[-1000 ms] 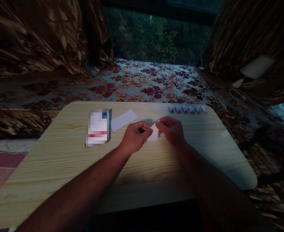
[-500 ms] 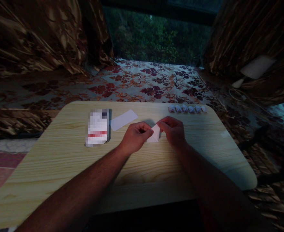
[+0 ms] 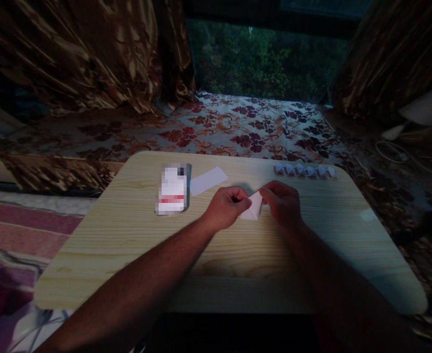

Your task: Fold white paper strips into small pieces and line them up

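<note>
Evidently one counter (image 3: 238, 264) carries the lot. Left hand (image 3: 228, 206) and right hand (image 3: 284, 202) sit close, each grip pinched tight, presumably steadying a fold. Unreadable packet (image 3: 172, 189) toward far left corner; loose strip (image 3: 209, 181) beside it, clear of both hands. Folded paper (image 3: 253, 208), pinched between them, nearer far edge. Six small folded pieces (image 3: 300, 169) rowed by far right corner.

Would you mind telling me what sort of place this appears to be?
Probably a room in a home, perhaps a bedroom: patterned curtains frame a window, a floral cloth covers the ledge beneath it, and striped bedding-like fabric shows beside the wooden table.
</note>
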Available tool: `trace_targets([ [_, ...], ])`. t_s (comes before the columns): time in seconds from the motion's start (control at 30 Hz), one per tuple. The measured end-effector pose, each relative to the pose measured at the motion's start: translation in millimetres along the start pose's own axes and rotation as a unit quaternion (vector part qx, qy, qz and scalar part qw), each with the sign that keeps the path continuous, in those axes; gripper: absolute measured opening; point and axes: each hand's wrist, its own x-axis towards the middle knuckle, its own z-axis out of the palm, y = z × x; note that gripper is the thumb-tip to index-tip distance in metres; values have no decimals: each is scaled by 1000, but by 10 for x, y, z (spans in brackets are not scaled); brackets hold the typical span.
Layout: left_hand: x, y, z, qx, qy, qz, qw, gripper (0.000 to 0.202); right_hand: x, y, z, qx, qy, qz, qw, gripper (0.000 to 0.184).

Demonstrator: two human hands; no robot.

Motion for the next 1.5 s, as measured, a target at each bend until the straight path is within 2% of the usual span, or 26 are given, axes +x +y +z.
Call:
trace_targets([
  [0.23,18,-20,-23,-2,27,-3,1000,15,9,-19,10,3,-77,35,996,23],
  [0.5,16,16,-13,-11,32,-14,999,14,-7,16,3,-17,-63,19,998,24],
  [0.67,28,4,-26,-15,45,-20,999,15,16,16,-12,-10,-99,38,994,24],
  [0.8,38,6,-50,-32,55,-21,998,17,21,7,-20,-49,-130,34,990,25],
  [1.07,45,-7,-57,-31,64,-15,997,18,3,1,-10,-77,-119,19,990,26],
  [1.33,64,-29,-87,-55,70,-8,996,19,6,-13,-15,-87,-168,26,982,28],
  [1.5,60,-27,-89,-42,86,-2,995,19,-7,-28,-7,-110,-155,15,982,30],
])
